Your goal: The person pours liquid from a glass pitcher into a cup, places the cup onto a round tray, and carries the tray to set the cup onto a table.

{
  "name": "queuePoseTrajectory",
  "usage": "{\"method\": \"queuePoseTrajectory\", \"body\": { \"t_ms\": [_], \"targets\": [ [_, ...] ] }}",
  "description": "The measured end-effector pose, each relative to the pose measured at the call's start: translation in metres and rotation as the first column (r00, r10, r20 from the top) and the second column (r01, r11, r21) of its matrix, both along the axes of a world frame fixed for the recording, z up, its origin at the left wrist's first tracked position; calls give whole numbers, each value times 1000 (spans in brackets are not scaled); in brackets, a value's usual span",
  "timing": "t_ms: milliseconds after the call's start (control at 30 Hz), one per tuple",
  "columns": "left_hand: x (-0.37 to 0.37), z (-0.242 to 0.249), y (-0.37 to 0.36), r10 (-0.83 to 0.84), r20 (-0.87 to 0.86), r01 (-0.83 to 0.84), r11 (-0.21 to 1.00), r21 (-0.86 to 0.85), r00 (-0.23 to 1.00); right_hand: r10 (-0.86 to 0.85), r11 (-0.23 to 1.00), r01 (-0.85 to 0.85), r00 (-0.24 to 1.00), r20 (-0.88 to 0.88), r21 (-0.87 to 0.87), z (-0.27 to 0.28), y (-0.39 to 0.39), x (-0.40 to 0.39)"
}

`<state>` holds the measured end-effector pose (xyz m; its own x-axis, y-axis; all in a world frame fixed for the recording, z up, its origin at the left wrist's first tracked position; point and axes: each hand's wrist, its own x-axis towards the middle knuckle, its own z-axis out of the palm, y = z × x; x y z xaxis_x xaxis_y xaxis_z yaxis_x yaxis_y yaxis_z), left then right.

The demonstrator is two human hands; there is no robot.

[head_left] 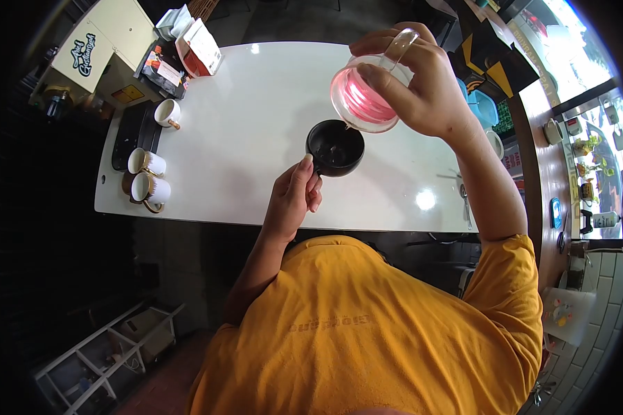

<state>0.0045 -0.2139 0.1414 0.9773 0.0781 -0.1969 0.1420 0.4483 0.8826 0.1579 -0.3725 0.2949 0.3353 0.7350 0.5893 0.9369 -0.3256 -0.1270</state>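
A person in a yellow shirt (367,318) stands at a white desk (256,104), both hands occupied. Nearest the body, the left hand (292,197) holds a black cup (336,142) over the desk, its fingers pinching the cup's small handle with the thumb on top. The cup looks like glazed ceramic: light to moderate in weight, rigid, smooth and liable to chip. The handle is the natural place to take hold, though gripping at one side would let the bowl tip; a palm beneath would steady it.

Just beyond and above, the right hand (429,97) grips a clear glass jug (362,100), tilted with its lip near the cup's rim. The thumb and fingers are wrapped around its side, close to a clear looped handle (403,43). Pink shows through the wall; whether liquid or tint cannot be told. The jug appears stiff, breakable and slippery if wet, probably the heavier of the two and best held firmly around the body or by the loop.

Toward the left edge of the desk sit white mugs (149,188); a spoon (465,204) lies near the right edge. Farther off, a red-and-white packet (199,50) stands at the far left corner.
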Motion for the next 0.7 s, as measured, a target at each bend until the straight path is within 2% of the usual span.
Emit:
{"method": "queuePoseTrajectory", "body": {
  "t_ms": [700],
  "targets": [
    [7, -4, -5, -22, 16, 21, 999, 44, 1000, -15, 1000, 15, 1000, 17, -2, 3, -6, 0]
  ]
}}
